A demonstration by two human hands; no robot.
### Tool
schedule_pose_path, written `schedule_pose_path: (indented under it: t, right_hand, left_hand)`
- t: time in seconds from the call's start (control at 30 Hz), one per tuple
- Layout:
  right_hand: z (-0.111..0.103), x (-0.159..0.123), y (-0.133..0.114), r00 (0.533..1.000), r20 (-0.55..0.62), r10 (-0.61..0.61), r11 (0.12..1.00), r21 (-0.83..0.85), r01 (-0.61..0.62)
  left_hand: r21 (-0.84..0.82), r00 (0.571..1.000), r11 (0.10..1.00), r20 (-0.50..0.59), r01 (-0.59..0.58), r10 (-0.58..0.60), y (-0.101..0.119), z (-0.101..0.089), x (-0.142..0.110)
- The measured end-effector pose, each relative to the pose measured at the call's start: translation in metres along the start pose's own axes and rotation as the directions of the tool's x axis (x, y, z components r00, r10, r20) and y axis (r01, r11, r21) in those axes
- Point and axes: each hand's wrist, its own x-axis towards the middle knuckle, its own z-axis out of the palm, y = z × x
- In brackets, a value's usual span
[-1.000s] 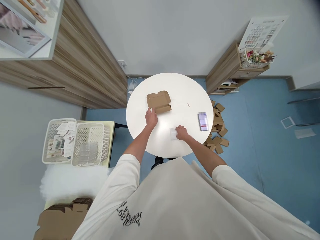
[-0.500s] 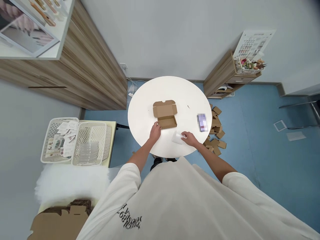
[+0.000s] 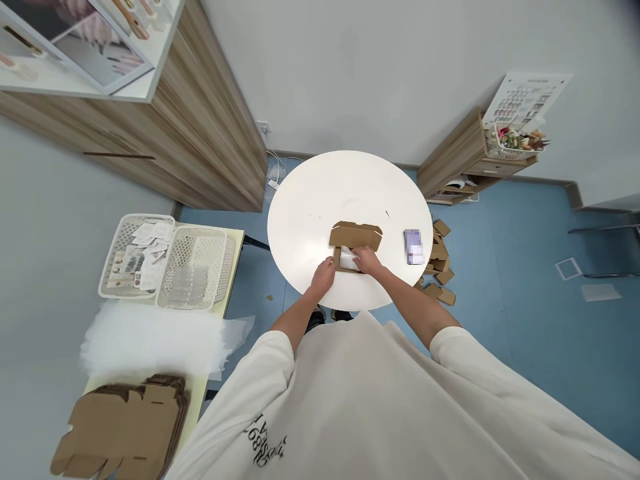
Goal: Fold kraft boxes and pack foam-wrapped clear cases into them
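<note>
A small brown cardboard box [image 3: 355,235] sits on the round white table [image 3: 345,183], its lid raised on the far side. My left hand [image 3: 324,273] grips the box's left edge, with fingers closed on the wall. Inside the tray of the box lies a white translucent packet [image 3: 349,259]. My right hand [image 3: 367,259] reaches into the box's right part, its fingers closed on the packet; the fingertips are partly hidden.
A purple item, blurred out [image 3: 413,247], lies at the table's right. Brown boxes [image 3: 439,257] are heaped on the floor beyond. At left, a side table bears white baskets [image 3: 227,263], translucent wrapping sheets [image 3: 155,340] and flattened cardboard boxes [image 3: 123,427].
The box has been drawn nearer and to the right by my left hand. My right hand has lifted the packet off the table and brought it into the box.
</note>
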Motion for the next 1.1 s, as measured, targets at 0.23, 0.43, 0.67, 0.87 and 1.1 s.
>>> schedule_pose_path:
  t: [0.23, 0.43, 0.67, 0.87, 1.1]
  right_hand:
    - [0.033, -0.005, -0.017, 0.995, -0.060, 0.084, 0.990, -0.110, -0.090]
    - [0.054, -0.026, -0.018, 0.989, -0.113, 0.092, 0.993, -0.064, -0.100]
    - [0.037, -0.061, 0.020, 0.808, -0.383, 0.448, 0.809, 0.558, -0.185]
    - [-0.006, -0.043, 0.056, 0.689, -0.090, 0.719, 0.279, 0.946, -0.168]
    - [-0.017, -0.040, 0.048, 0.785, 0.006, 0.619, 0.183, 0.971, -0.152]
  left_hand:
    - [0.009, 0.999, 0.999, -0.003, 0.032, -0.032, 0.003, 0.004, -0.005]
    - [-0.026, 0.999, 0.999, 0.014, 0.031, -0.031, 0.007, 0.002, -0.011]
    - [-0.366, 0.950, 0.911, -0.164, 0.190, -0.264, 0.000, -0.022, 0.023]
    - [-0.695, 0.874, 0.652, -0.070, 0.303, -0.481, 0.016, -0.064, 0.079]
    - [-0.689, 0.920, 0.646, 0.081, 0.329, -0.383, 0.028, -0.076, 0.073]
